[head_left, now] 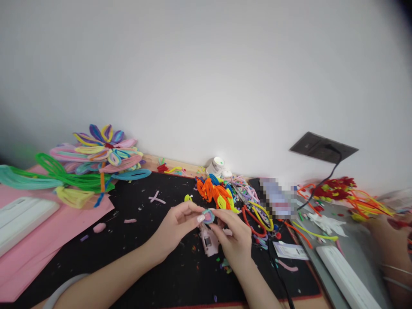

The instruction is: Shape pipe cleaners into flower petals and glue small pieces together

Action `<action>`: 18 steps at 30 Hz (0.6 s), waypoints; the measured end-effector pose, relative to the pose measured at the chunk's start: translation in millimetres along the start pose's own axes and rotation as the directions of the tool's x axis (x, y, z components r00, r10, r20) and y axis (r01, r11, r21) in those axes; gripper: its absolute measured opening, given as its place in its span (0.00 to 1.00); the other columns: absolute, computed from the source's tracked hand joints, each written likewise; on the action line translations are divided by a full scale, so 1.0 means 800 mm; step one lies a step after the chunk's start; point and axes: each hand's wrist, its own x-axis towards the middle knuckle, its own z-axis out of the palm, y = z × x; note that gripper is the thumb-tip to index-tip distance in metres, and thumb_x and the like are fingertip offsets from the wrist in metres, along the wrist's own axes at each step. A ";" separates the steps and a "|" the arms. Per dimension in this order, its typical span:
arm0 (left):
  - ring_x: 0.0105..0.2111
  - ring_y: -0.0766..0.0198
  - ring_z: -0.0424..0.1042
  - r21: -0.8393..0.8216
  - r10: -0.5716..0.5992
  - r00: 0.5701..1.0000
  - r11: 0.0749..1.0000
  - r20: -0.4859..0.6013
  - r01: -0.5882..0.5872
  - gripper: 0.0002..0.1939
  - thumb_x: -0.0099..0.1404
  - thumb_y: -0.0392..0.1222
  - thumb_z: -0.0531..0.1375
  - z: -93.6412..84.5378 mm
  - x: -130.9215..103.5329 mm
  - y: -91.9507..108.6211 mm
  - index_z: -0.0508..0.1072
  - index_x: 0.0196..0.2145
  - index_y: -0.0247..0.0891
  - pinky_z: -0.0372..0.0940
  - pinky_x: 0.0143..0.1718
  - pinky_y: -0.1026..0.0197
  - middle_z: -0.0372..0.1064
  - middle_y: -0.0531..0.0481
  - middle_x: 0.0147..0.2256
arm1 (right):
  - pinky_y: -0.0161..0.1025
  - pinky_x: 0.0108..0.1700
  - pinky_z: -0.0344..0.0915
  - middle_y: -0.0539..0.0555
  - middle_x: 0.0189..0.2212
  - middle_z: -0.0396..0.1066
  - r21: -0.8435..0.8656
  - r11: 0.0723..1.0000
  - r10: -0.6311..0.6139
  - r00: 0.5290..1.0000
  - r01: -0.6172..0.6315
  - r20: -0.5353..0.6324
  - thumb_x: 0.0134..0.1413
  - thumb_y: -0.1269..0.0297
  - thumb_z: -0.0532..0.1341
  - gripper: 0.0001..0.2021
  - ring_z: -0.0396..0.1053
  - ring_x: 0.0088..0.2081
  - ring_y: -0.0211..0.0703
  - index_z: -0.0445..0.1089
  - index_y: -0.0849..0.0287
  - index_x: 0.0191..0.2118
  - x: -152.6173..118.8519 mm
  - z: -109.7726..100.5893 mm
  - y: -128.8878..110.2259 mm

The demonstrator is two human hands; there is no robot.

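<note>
In the head view, my left hand pinches the left side of a small pipe-cleaner coil, pale blue outside and pink in the middle. From the right, the fingers of my right hand close on the same coil. Just below it, a pale pink object with a dark window lies on the black mat; its upper part is hidden by my hands. Behind my fingers sits a bundle of orange pipe-cleaner loops.
At the left, a multicoloured pipe-cleaner flower lies near green loops and pink paper. A white cup stands by the wall. On the right are a phone, a black cable and another person's hand.
</note>
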 end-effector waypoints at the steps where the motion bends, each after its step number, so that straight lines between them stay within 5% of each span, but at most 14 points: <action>1: 0.37 0.59 0.75 0.004 0.011 1.000 1.000 -0.001 -0.011 0.15 0.57 0.52 0.74 -0.002 0.000 -0.001 0.81 0.34 0.39 0.68 0.42 0.59 0.80 0.49 0.35 | 0.39 0.36 0.78 0.54 0.37 0.81 -0.001 1.000 0.002 1.000 -0.002 0.002 0.62 0.69 0.67 0.12 0.79 0.34 0.45 0.79 0.49 0.49 0.000 0.000 -0.001; 18: 0.35 0.60 0.73 0.084 0.072 0.997 0.994 0.023 -0.074 0.12 0.61 0.49 0.72 -0.006 0.003 0.000 0.82 0.34 0.38 0.68 0.41 0.60 0.78 0.50 0.33 | 0.37 0.31 0.76 0.54 0.32 0.80 -0.069 0.996 -0.052 0.999 0.052 0.001 0.68 0.61 0.64 0.08 0.75 0.27 0.41 0.80 0.53 0.47 0.004 -0.001 -0.004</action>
